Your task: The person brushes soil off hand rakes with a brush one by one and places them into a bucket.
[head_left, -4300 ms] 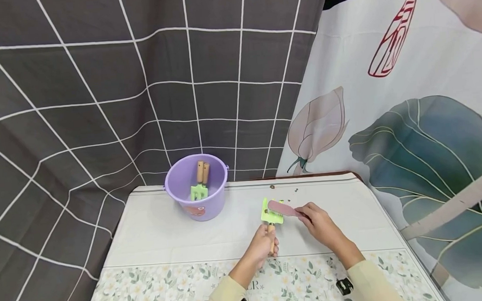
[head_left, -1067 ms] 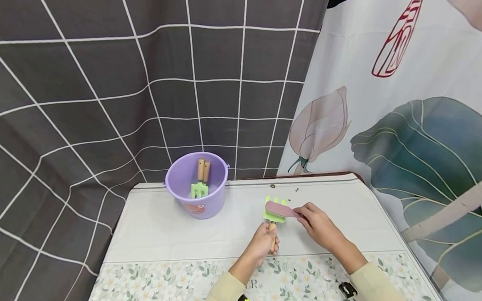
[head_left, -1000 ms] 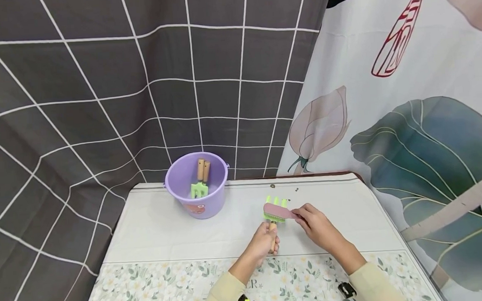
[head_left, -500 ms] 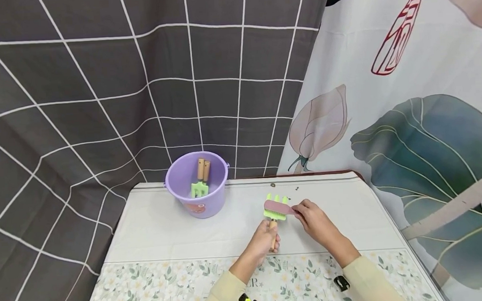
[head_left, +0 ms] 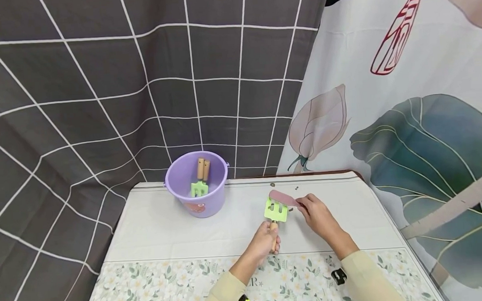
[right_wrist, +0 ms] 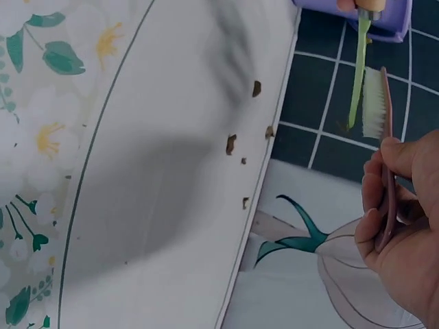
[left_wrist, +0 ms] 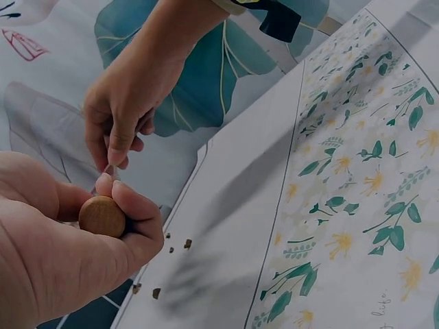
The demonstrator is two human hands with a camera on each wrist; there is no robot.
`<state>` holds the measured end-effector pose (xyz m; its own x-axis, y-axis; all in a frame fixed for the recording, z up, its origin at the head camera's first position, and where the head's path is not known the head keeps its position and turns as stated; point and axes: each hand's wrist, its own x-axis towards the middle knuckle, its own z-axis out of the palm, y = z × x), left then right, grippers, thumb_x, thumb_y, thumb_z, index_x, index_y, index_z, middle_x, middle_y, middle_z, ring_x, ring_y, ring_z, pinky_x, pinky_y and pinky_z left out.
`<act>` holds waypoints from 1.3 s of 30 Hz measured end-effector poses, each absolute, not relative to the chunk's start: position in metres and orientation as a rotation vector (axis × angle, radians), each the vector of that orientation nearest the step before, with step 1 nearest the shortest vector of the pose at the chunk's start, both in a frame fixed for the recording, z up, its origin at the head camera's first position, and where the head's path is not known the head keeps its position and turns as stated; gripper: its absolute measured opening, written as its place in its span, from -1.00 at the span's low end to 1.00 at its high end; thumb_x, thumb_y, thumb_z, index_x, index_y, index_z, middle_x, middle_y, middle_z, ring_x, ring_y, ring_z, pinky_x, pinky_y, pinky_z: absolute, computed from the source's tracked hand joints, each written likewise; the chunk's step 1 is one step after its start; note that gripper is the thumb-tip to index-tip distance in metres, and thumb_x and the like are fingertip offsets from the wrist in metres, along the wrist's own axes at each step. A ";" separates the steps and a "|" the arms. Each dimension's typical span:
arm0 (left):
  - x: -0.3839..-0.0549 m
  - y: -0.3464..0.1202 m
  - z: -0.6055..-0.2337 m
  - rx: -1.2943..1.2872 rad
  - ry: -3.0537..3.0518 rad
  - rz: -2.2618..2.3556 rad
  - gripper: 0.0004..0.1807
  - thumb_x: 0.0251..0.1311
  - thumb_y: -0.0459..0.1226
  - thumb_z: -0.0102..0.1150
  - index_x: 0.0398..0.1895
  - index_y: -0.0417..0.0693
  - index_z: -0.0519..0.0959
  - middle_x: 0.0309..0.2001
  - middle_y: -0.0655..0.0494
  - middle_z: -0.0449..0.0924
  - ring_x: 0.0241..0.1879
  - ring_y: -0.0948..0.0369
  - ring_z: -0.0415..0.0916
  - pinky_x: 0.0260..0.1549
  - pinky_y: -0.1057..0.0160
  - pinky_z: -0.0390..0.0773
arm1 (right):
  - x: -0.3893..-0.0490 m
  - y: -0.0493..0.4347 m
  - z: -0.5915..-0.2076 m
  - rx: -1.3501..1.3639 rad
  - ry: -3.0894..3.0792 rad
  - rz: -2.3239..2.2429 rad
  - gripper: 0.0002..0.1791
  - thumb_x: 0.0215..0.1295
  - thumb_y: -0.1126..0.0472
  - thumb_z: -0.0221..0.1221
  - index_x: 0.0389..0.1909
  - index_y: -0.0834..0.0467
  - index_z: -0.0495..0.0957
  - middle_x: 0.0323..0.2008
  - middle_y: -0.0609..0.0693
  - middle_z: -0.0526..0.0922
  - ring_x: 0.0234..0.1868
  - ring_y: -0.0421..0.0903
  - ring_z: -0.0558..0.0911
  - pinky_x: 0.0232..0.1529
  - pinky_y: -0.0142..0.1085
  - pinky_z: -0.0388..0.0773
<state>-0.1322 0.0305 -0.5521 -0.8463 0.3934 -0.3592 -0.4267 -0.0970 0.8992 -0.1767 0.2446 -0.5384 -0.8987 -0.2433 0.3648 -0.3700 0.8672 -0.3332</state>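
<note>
My left hand (head_left: 260,245) grips the wooden handle of a small green garden fork (head_left: 279,215), tines pointing away from me. The handle's round end (left_wrist: 103,216) shows between thumb and fingers in the left wrist view. My right hand (head_left: 320,219) pinches a pink brush (head_left: 283,198) with pale bristles. In the head view the brush overlaps the upper ends of the tines. The right wrist view shows the bristles (right_wrist: 373,103) facing the fork, with a narrow gap visible. Small dark specks lie on the fork head.
A purple bucket (head_left: 211,206) stands at the back left, holding another green fork (head_left: 199,188) and a second wooden-handled tool. Brown crumbs (right_wrist: 231,144) lie on the white tablecloth (head_left: 167,238) near the back edge. A dark grid curtain (head_left: 159,105) hangs behind.
The brush has moved from across the middle of the fork head up to the tine ends, uncovering the lower head. Both hands keep their holds; the bucket stays put.
</note>
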 end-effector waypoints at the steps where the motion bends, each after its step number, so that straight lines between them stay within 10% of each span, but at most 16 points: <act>1: -0.133 0.030 -0.552 -0.035 1.647 1.991 -0.77 0.61 -0.25 -0.15 0.17 -0.17 0.28 -0.37 0.09 0.41 -0.54 0.27 0.35 -0.59 0.42 0.45 | -0.176 0.244 -0.537 0.462 -2.732 0.585 -0.82 0.41 0.32 0.29 -0.04 0.28 0.68 -0.22 0.09 0.62 -0.22 -0.04 0.66 -0.20 -0.14 0.72; 15: -0.137 0.027 -0.552 -0.022 1.632 2.023 -0.77 0.62 -0.27 -0.17 0.19 -0.19 0.26 -0.36 0.08 0.41 -0.53 0.29 0.36 -0.59 0.45 0.45 | -0.149 0.234 -0.536 0.610 -2.730 0.640 -0.81 0.36 0.36 0.31 -0.04 0.20 0.70 -0.19 0.01 0.63 -0.25 -0.19 0.62 -0.31 -0.36 0.66; 39: -0.133 0.033 -0.550 -0.028 1.612 2.023 -0.80 0.62 -0.24 -0.17 0.14 -0.13 0.28 -0.33 0.08 0.40 -0.49 0.27 0.35 -0.55 0.42 0.44 | -0.165 0.234 -0.540 0.512 -2.660 0.513 -0.85 0.32 0.38 0.35 -0.12 0.27 0.70 -0.28 0.06 0.60 -0.27 -0.04 0.64 -0.26 -0.17 0.71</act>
<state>-0.1332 0.0332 -0.5503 -0.8500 0.3991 -0.3439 -0.4242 -0.1315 0.8960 -0.1649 0.2340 -0.5399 -0.8604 -0.2754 0.4288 -0.4152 0.8667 -0.2764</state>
